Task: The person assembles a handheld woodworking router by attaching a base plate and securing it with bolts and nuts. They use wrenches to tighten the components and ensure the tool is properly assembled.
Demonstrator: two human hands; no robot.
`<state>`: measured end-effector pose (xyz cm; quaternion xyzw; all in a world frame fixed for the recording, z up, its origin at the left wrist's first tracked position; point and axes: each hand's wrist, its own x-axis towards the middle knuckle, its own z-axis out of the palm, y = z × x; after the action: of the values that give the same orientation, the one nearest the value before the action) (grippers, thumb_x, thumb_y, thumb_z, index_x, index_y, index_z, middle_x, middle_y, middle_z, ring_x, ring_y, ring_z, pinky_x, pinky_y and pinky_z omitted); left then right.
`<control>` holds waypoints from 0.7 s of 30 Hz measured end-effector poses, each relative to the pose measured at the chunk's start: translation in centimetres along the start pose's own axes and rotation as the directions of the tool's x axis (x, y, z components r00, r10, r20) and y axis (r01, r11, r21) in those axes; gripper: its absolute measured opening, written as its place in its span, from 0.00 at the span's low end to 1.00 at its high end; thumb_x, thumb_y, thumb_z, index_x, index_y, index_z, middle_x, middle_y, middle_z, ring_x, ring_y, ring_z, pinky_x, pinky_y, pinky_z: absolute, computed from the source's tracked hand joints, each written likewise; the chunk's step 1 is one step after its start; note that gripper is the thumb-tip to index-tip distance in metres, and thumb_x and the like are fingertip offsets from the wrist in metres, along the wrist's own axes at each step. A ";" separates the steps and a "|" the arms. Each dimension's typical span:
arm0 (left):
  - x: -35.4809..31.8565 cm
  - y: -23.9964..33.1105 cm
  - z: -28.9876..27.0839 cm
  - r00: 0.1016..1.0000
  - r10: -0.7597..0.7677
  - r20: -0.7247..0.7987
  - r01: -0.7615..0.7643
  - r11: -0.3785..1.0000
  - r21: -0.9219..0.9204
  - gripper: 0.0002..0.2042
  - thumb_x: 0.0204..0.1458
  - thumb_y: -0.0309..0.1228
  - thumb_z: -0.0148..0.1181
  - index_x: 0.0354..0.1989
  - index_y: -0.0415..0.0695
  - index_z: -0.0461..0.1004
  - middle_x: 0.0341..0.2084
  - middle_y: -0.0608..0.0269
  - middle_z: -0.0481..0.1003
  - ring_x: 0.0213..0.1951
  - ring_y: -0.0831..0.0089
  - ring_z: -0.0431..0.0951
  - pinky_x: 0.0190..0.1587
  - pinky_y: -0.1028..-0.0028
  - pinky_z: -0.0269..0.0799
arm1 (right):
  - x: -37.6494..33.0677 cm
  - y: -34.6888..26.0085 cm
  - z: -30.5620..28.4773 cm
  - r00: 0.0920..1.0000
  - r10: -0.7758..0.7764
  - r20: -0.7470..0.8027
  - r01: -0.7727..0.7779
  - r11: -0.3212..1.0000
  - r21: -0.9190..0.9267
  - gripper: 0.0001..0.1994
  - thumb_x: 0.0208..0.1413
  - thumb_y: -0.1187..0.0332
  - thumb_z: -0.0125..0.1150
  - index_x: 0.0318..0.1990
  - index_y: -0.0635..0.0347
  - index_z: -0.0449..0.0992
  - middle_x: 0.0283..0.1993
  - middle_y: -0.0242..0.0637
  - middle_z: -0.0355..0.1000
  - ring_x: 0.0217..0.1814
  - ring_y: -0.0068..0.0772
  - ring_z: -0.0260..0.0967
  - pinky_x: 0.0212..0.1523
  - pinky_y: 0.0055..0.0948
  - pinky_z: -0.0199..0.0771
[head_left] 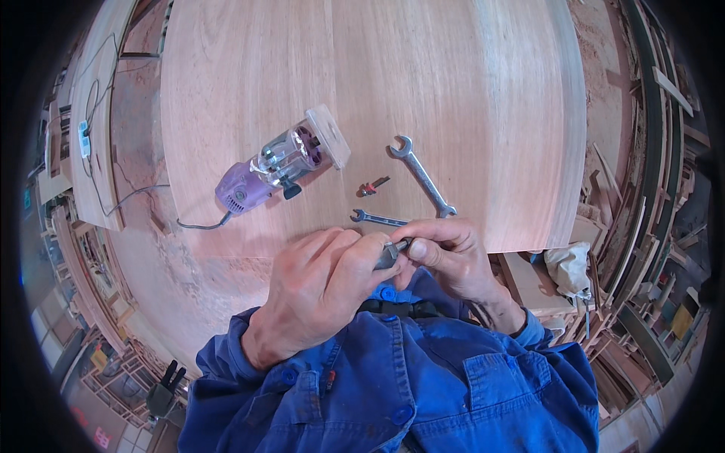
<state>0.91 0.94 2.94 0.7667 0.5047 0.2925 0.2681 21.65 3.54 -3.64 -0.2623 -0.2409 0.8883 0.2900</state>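
Observation:
In front of my chest, my left hand [313, 283] is closed around a small dark metal piece with a narrower end [388, 256]; its exact kind I cannot make out. My right hand [451, 260] pinches the narrow end between thumb and fingertips. Just beyond my hands lies a small open-ended wrench [377, 219], partly hidden by the right fingers. A larger open-ended wrench [421, 175] rests aslant farther right. Between them and the router is a red-tipped router bit [373, 186]. The purple trim router [245, 186] lies on its side at the left, its clear base pointing right.
Everything lies on a large wooden board [468, 98] whose near edge is close to my hands. A black cord [200, 226] runs from the router off the left side. Wood offcuts [604, 181] and a white cloth bag [568, 269] are at the right.

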 end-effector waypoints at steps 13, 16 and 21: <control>-1.1 -0.7 0.4 0.990 -0.132 0.052 0.141 0.967 -0.211 0.16 0.52 0.23 0.68 0.46 0.37 0.70 0.29 0.55 0.75 0.29 0.62 0.79 0.29 0.68 0.75 | -0.8 0.2 0.5 0.994 -0.109 0.011 0.105 0.923 -0.371 0.10 0.66 0.72 0.58 0.50 0.69 0.78 0.35 0.39 0.79 0.35 0.29 0.78 0.37 0.28 0.80; -3.7 -0.1 1.1 0.924 -0.356 0.136 0.381 0.848 -0.368 0.12 0.58 0.25 0.64 0.47 0.37 0.69 0.30 0.55 0.76 0.30 0.65 0.80 0.32 0.70 0.75 | -1.8 0.7 1.2 0.960 -0.253 0.123 0.252 0.575 -0.778 0.10 0.61 0.73 0.62 0.48 0.68 0.76 0.33 0.40 0.74 0.34 0.34 0.75 0.32 0.34 0.75; -6.1 -0.3 2.6 0.755 -0.529 0.387 0.618 0.379 -0.689 0.11 0.68 0.32 0.54 0.49 0.38 0.65 0.29 0.62 0.74 0.30 0.79 0.76 0.32 0.76 0.72 | -2.2 1.5 1.0 0.896 -0.308 0.321 0.395 0.220 -0.892 0.13 0.57 0.74 0.64 0.48 0.67 0.74 0.36 0.41 0.70 0.34 0.40 0.73 0.29 0.33 0.75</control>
<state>0.67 -4.95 -0.11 0.3586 0.5421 0.3312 0.6840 21.93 0.75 -3.05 -0.2860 -0.7752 0.4974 0.2644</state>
